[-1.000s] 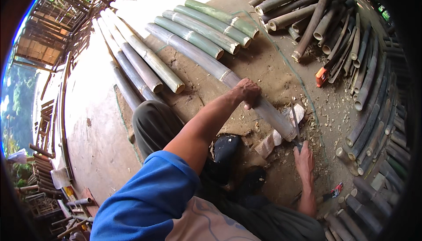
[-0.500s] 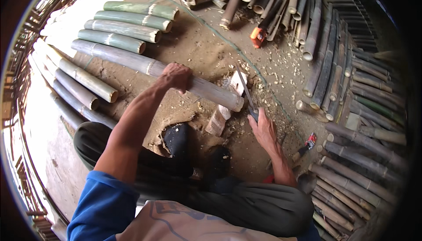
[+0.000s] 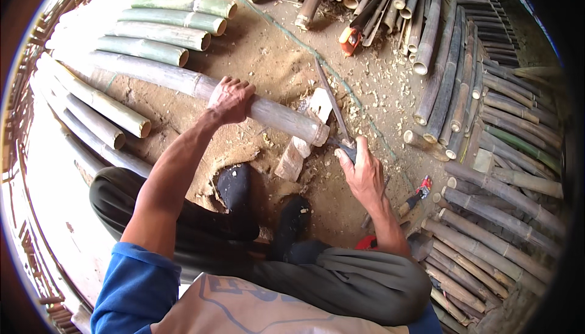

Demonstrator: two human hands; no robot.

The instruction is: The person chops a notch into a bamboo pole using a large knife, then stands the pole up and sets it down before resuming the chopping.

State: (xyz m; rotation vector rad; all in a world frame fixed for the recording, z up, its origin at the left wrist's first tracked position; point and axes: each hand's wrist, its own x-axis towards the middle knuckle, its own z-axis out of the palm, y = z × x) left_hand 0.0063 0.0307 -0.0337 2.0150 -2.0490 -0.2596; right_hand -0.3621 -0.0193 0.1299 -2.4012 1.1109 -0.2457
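Note:
My left hand [image 3: 231,100] is wrapped round a thick grey bamboo pole [image 3: 283,119], a short way back from its cut end. The pole slants from the far left toward the middle, and that end lies over a pale wooden block [image 3: 291,162] on the ground. In my right hand [image 3: 365,172] is the dark handle of a long-bladed knife [image 3: 332,104]. Its blade points away from me, just beyond and to the right of the pole's end. Whether the blade touches the pole I cannot tell.
Several green bamboo lengths [image 3: 177,22] lie at the far left, with paler ones [image 3: 100,96] nearer. Stacked bamboo [image 3: 487,206] lines the right side. An orange-and-black tool [image 3: 349,40] stands by the far pile. Wood chips and a green cord [image 3: 304,48] lie on the ground.
The whole view has shifted slightly. The knife's blade is tilted a little more to the left, with its handle closer to the pole's end. My left hand keeps its grip.

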